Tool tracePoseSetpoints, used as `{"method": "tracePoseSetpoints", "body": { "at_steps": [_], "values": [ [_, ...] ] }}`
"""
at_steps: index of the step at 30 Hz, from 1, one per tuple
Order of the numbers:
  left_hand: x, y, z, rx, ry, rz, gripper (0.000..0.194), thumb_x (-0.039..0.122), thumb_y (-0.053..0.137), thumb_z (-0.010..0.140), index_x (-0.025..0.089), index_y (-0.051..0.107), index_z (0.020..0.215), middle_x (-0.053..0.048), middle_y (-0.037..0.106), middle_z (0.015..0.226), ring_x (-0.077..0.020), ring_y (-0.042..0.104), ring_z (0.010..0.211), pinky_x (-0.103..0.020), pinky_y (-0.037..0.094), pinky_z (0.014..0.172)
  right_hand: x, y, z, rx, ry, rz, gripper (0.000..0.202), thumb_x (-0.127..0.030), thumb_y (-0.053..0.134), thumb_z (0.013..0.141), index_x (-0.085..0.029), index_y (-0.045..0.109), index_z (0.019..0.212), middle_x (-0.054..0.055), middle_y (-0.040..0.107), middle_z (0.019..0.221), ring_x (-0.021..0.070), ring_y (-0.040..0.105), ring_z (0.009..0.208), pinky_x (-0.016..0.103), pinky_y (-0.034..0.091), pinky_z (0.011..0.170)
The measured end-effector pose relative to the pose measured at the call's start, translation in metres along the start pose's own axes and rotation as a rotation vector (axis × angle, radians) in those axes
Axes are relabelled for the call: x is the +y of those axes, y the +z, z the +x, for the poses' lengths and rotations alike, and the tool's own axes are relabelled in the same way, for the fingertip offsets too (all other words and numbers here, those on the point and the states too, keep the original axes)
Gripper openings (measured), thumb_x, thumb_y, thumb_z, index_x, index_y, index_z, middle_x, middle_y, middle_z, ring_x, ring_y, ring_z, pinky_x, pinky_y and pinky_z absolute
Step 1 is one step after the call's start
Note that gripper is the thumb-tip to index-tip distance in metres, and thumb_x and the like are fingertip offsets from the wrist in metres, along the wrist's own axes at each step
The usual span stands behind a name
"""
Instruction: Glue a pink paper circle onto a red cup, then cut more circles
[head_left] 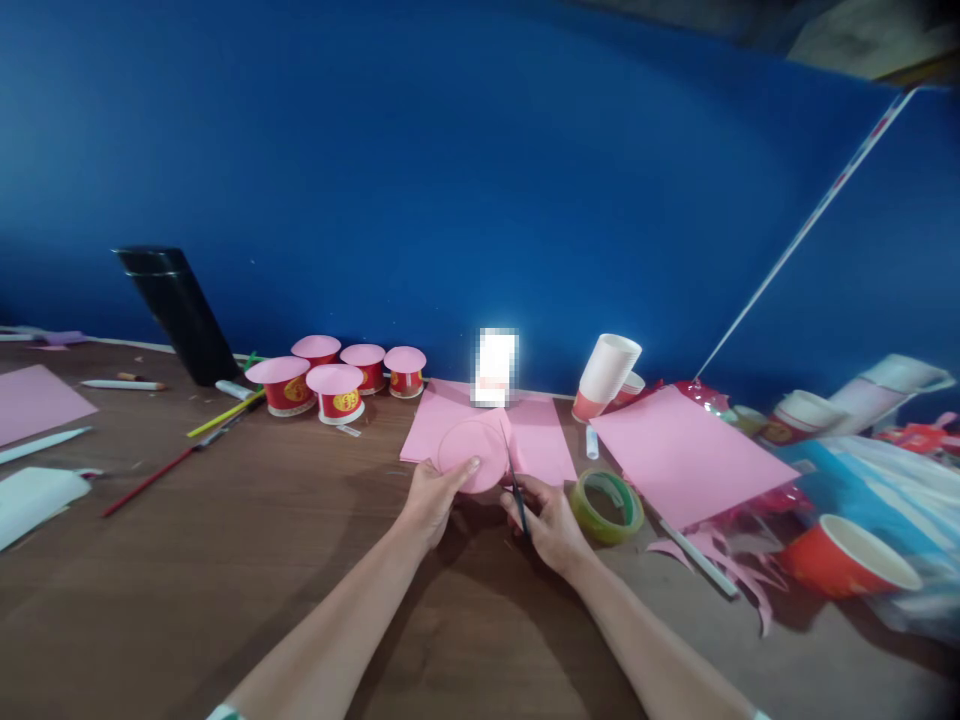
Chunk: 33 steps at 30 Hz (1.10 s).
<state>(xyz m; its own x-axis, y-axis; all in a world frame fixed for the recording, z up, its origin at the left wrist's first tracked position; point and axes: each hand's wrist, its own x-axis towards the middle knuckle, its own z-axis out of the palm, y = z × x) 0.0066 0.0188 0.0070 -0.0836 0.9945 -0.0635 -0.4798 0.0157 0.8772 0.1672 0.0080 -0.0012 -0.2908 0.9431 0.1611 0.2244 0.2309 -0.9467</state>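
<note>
A pink paper piece (471,450) with a circle drawn on it is pinched in my left hand (437,497), the thumb lying on its lower part. My right hand (546,518) is closed on dark-handled scissors (517,495), whose blades point up along the right side of the drawn circle. Behind the piece lie pink paper sheets (546,438) on the table. A roll of green-yellow tape (636,518) stands just right of my right hand.
Several red cups with pink disc tops (334,380) stand back left, near a tilted black bottle (184,320). Stacked white cups (609,368), a pink sheet (690,460), paper scraps (739,575), a red cup (825,560) and plastic bags are on the right.
</note>
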Motion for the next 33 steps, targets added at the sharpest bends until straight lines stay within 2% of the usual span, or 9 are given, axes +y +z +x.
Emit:
{"method": "tracePoseSetpoints", "body": {
  "at_steps": [7,24,33],
  "values": [
    [-0.0014,-0.0004,0.0013,-0.014,0.022,-0.024,0.039,0.028,0.073,0.06,0.005,0.064,0.09,-0.012,0.069,0.078,-0.0204,0.064,0.068,-0.03,0.05,0.064,0.0021,0.0004,0.0,0.005,0.012,0.009,0.032,-0.035,0.056,0.078,-0.013,0.057,0.102,-0.003,0.05,0.055,0.0086,0.044,0.047,0.02,0.038,0.045],
    [0.0037,0.0034,-0.003,-0.023,0.008,-0.016,0.04,0.028,0.074,0.058,0.003,0.065,0.088,-0.014,0.069,0.077,-0.0208,0.064,0.066,-0.031,0.051,0.064,0.003,0.0015,-0.0003,-0.002,0.036,0.112,0.028,-0.034,0.06,0.076,-0.013,0.056,0.095,-0.001,0.052,0.06,0.0094,0.047,0.051,0.02,0.039,0.046],
    [0.0002,-0.0003,-0.0009,-0.043,0.012,-0.002,0.037,0.027,0.073,0.06,0.005,0.065,0.088,-0.013,0.069,0.077,-0.0208,0.064,0.067,-0.031,0.05,0.065,0.0042,0.0006,0.0005,0.01,0.008,0.03,0.026,-0.034,0.057,0.077,-0.013,0.057,0.092,-0.002,0.051,0.057,0.009,0.045,0.049,0.019,0.038,0.045]
  ]
}}
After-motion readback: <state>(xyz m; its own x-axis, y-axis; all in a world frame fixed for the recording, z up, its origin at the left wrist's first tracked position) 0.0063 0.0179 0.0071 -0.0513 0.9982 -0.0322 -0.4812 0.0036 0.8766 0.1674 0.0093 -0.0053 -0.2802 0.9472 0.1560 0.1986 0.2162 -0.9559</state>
